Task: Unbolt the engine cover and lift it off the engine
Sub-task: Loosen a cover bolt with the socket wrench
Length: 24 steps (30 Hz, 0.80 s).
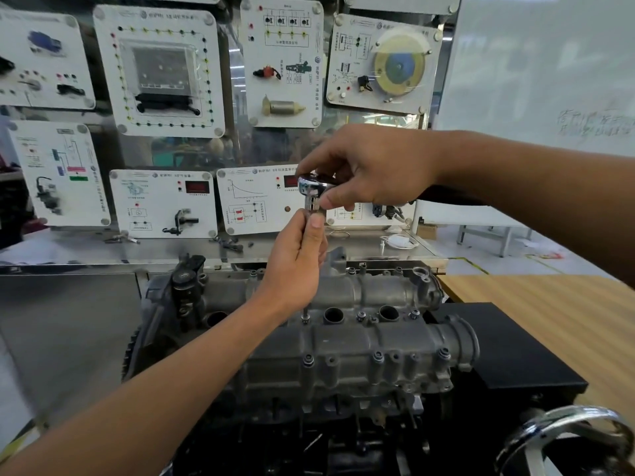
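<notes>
Chrome ring (563,414), left hand (295,266) pinching extension (312,205), right hand (371,170) gripping ratchet (312,185), display panels (161,73) behind

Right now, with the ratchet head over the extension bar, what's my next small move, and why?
Probably press the ratchet head fully down onto the extension bar. The right hand pinches the head just above the left hand, which holds the bar upright with its tip on a cover bolt. Whether the drive is seated is hidden by fingers.
</notes>
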Each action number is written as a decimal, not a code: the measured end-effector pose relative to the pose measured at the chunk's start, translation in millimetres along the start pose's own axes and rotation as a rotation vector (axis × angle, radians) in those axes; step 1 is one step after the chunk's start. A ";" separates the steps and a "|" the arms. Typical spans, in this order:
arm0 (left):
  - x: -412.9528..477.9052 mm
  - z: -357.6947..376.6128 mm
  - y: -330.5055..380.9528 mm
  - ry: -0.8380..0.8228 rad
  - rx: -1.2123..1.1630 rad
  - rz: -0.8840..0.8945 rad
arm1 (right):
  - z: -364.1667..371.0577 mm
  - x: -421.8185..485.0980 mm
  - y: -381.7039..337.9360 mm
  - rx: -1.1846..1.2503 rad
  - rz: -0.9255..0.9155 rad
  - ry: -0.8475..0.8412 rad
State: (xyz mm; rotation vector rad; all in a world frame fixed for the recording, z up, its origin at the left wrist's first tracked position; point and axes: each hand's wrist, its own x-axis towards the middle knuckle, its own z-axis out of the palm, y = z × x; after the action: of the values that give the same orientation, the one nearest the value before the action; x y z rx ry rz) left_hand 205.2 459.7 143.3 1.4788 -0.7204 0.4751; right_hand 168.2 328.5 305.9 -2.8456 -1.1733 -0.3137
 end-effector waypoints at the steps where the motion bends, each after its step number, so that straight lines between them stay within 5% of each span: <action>1: 0.0 0.2 -0.2 -0.001 -0.005 0.001 | 0.9 -0.5 -2.0 0.001 0.016 0.005; 10: -6.4 5.6 1.3 0.000 0.084 0.021 | 1.8 11.2 -21.8 0.015 0.341 -0.040; 15: -7.8 -17.6 13.4 -0.180 0.094 -0.050 | -12.6 12.6 -29.6 -0.264 0.172 -0.231; 19: 1.6 -32.2 26.5 -0.313 0.177 -0.129 | -7.5 3.9 -15.6 -0.522 -0.070 -0.054; 24: -0.5 -35.5 24.9 -0.117 0.288 -0.037 | -8.7 11.6 -25.9 -0.456 0.128 -0.102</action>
State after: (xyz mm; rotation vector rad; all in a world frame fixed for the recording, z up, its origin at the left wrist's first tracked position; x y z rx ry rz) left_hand 192.7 496.4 162.8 1.7991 -0.7371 0.4814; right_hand 156.5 353.9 316.0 -3.3460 -1.0390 -0.4914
